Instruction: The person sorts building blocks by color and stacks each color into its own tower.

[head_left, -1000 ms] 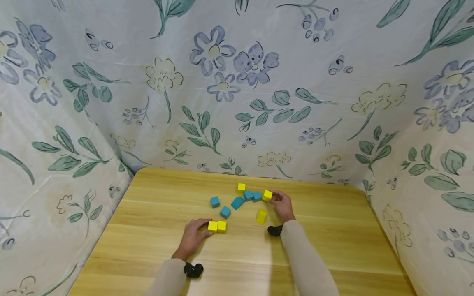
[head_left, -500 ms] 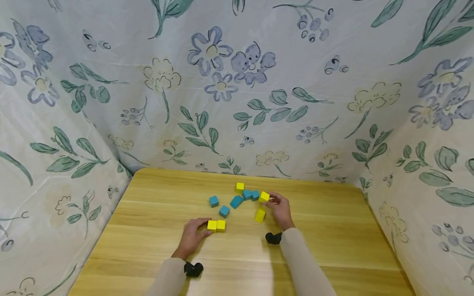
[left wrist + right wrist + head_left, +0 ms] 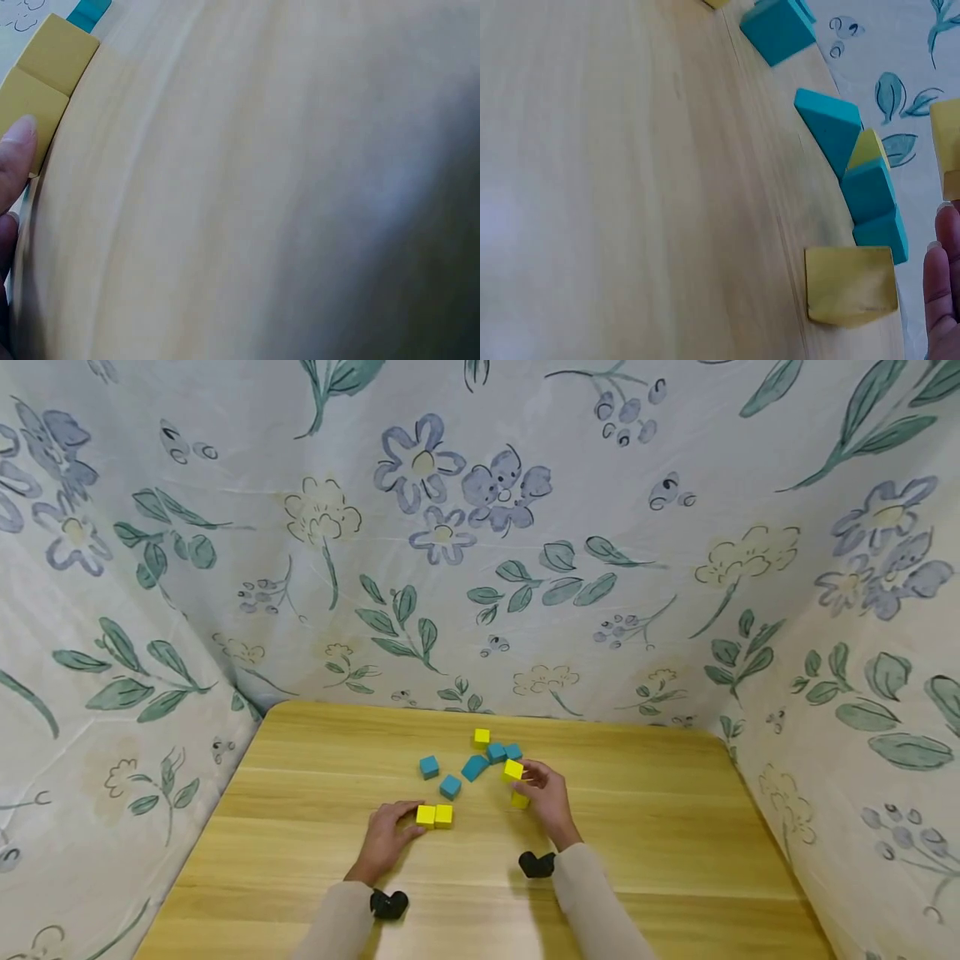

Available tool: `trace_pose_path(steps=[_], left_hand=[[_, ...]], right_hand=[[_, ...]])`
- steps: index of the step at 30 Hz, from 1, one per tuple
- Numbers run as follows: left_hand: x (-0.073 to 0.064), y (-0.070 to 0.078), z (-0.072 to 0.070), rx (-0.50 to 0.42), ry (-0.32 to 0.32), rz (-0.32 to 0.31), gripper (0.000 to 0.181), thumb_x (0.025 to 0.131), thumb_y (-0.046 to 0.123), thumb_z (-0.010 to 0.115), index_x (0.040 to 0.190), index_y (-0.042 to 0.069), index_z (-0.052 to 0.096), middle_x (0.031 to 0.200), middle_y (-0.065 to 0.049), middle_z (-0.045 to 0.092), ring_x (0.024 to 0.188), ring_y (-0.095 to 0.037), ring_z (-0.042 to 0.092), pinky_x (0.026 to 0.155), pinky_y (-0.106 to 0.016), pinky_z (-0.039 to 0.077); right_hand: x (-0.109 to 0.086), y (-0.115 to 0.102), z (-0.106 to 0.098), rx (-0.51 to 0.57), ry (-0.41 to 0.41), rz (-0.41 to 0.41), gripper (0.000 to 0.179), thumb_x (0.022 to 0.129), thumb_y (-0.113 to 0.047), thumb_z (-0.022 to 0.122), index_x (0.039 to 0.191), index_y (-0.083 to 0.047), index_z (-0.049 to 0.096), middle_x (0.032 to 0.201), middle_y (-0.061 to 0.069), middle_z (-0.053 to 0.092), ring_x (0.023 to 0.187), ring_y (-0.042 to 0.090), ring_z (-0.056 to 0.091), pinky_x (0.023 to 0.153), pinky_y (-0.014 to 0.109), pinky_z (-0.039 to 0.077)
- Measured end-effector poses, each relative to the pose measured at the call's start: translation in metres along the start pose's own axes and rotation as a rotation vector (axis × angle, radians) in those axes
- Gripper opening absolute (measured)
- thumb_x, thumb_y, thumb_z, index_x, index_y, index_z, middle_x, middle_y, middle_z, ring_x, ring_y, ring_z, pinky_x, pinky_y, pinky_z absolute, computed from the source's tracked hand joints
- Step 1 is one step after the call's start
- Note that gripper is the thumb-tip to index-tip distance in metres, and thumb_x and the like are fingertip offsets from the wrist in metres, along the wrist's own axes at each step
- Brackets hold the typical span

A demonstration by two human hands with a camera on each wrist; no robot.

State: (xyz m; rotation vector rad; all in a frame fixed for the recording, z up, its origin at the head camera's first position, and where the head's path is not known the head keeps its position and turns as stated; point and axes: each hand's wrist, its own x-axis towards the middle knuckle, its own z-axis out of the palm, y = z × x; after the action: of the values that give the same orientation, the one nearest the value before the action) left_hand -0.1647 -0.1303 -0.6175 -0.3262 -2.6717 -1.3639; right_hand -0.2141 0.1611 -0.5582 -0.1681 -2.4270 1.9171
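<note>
In the head view my left hand [image 3: 384, 843] pinches the left one of two yellow cubes that sit side by side on the table; the right one [image 3: 444, 816] adjoins it. The left wrist view shows the thumb against the near face of the held cube [image 3: 34, 105]. My right hand [image 3: 548, 797] holds another yellow cube [image 3: 513, 770] by its right side, raised above the table. Below it, partly covered by the fingers, lies a yellow block [image 3: 520, 801], seen whole as a yellow block [image 3: 851, 285] in the right wrist view.
Several blue blocks lie beyond the hands: a left one [image 3: 429, 767], a nearer one [image 3: 450, 787], a wedge-like one [image 3: 475, 767] and a close pair [image 3: 497, 752]. A yellow block [image 3: 482, 738] stands behind them. Floral cloth [image 3: 420, 635] encloses the wooden table [image 3: 322, 760].
My right hand has carried its yellow cube left and toward me, from beside the blue pair to over the lying yellow block. The left hand has kept its place at the yellow cubes.
</note>
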Motion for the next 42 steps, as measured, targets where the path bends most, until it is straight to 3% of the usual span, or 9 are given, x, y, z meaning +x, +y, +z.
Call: trace_pose_path(steps=[14, 20, 25, 32, 37, 42], left_hand=[[0.002, -0.001, -0.002, 0.001, 0.011, 0.011, 0.042, 0.08, 0.017, 0.077, 0.12, 0.01, 0.067, 0.118, -0.005, 0.067, 0.104, -0.026, 0.056, 0.089, -0.046, 0.036], [0.002, -0.003, -0.001, 0.03, 0.047, 0.054, 0.04, 0.08, 0.017, 0.077, 0.118, 0.009, 0.068, 0.115, -0.006, 0.069, 0.1, -0.027, 0.057, 0.085, -0.045, 0.036], [0.002, -0.002, 0.0, 0.027, 0.038, 0.034, 0.04, 0.08, 0.016, 0.077, 0.118, 0.009, 0.068, 0.116, -0.006, 0.068, 0.101, -0.027, 0.057, 0.087, -0.046, 0.036], [0.002, 0.0, -0.002, 0.015, 0.011, 0.01, 0.041, 0.08, 0.016, 0.077, 0.12, 0.009, 0.067, 0.118, -0.007, 0.067, 0.104, -0.028, 0.057, 0.089, -0.047, 0.035], [0.002, 0.0, -0.001, 0.004, 0.003, 0.0, 0.042, 0.08, 0.016, 0.077, 0.12, 0.009, 0.067, 0.119, -0.006, 0.067, 0.104, -0.028, 0.057, 0.09, -0.048, 0.035], [0.002, 0.0, 0.0, 0.017, 0.017, 0.019, 0.041, 0.079, 0.016, 0.078, 0.118, 0.008, 0.068, 0.117, -0.007, 0.068, 0.102, -0.028, 0.057, 0.089, -0.048, 0.036]], right_hand=[[-0.031, 0.002, 0.041, 0.041, -0.1, -0.074, 0.037, 0.082, -0.003, 0.075, 0.117, 0.004, 0.065, 0.106, 0.013, 0.064, 0.095, 0.03, 0.058, 0.083, 0.027, 0.048], [-0.047, -0.016, 0.053, 0.09, -0.149, -0.085, 0.036, 0.081, 0.005, 0.073, 0.116, 0.009, 0.063, 0.106, 0.019, 0.064, 0.097, 0.04, 0.057, 0.083, 0.029, 0.049], [-0.06, -0.033, 0.061, 0.068, -0.154, -0.084, 0.035, 0.082, 0.004, 0.072, 0.115, 0.01, 0.063, 0.104, 0.018, 0.065, 0.095, 0.037, 0.058, 0.081, 0.024, 0.049], [-0.064, -0.034, 0.071, 0.074, -0.193, -0.115, 0.037, 0.083, 0.003, 0.072, 0.117, 0.011, 0.062, 0.108, 0.022, 0.064, 0.098, 0.042, 0.057, 0.081, 0.024, 0.05], [-0.062, -0.032, 0.077, 0.033, -0.223, -0.115, 0.036, 0.084, 0.002, 0.072, 0.118, 0.009, 0.062, 0.113, 0.02, 0.064, 0.102, 0.042, 0.057, 0.088, 0.039, 0.049], [-0.052, -0.014, 0.087, 0.01, -0.25, -0.152, 0.036, 0.083, 0.002, 0.072, 0.117, 0.007, 0.064, 0.117, 0.02, 0.064, 0.108, 0.043, 0.055, 0.094, 0.057, 0.039]])
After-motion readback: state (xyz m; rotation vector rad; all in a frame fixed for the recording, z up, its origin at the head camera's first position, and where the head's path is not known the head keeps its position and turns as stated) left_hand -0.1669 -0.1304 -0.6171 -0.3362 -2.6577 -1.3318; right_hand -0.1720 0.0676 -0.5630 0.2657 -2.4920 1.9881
